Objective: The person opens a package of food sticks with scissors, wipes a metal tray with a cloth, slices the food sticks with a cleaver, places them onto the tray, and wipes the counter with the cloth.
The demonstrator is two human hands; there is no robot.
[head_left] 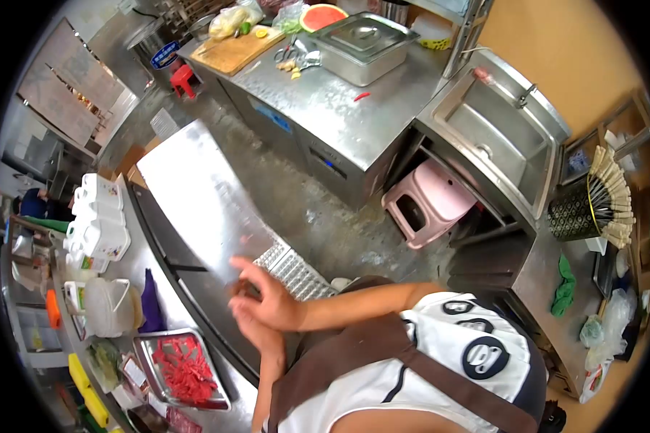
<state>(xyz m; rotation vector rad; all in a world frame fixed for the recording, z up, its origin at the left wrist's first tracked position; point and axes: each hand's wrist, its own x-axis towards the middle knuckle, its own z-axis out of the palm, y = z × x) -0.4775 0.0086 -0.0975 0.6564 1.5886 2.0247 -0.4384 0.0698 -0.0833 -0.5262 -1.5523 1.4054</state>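
My right hand [269, 297] reaches in from the right, its index finger stretched out and apart from the others, with nothing visible in it. Just below, my left hand [256, 333] touches or overlaps it, palm side partly hidden; its fingers are blurred. Both hands are above the near edge of a shiny metal panel [195, 187], beside a white perforated grid [292, 273]. To the lower left, a metal tray [146, 353] holds strips of red meat [188, 369].
White jugs [97, 216] and a purple cloth [150, 303] are on the left counter. Ahead, a steel counter [339, 119] bears a cutting board [235, 52] and a lidded metal pan [365, 54]. A pink stool [430, 198] is under the sink [495, 130]; a red stool [183, 81] stands farther back.
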